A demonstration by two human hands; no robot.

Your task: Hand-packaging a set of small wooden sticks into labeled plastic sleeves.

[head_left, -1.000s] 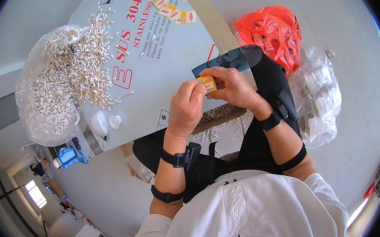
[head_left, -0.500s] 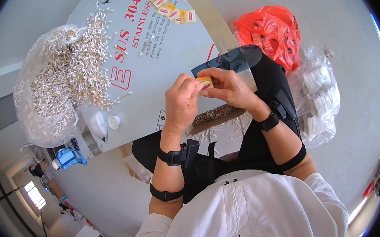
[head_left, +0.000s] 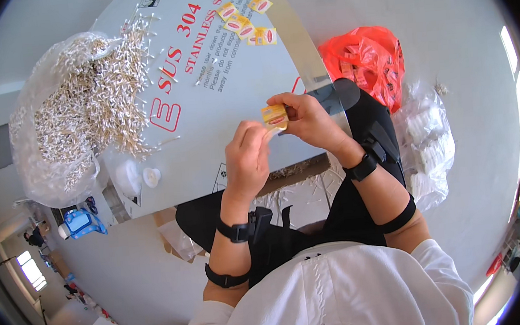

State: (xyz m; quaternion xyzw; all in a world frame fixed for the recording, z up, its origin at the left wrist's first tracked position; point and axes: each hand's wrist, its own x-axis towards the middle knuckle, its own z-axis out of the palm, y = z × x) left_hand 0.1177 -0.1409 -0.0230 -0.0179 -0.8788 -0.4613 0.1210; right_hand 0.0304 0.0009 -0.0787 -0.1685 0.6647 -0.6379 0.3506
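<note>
Gripping yellow box [head_left: 274,116] in right fingers [head_left: 285,98]; pinching pale flap [head_left: 273,132] in left fingers [head_left: 250,132]. Could tear flap by pulling too hard.

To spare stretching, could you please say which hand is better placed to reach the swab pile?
Probably the left hand, nearer the swab pile, though it seems to pinch an edge of the yellow packet, which the right hand holds.

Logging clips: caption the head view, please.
Right hand holding a small yellow box, left hand at its near edge, cotton swabs heaped at left.
</note>
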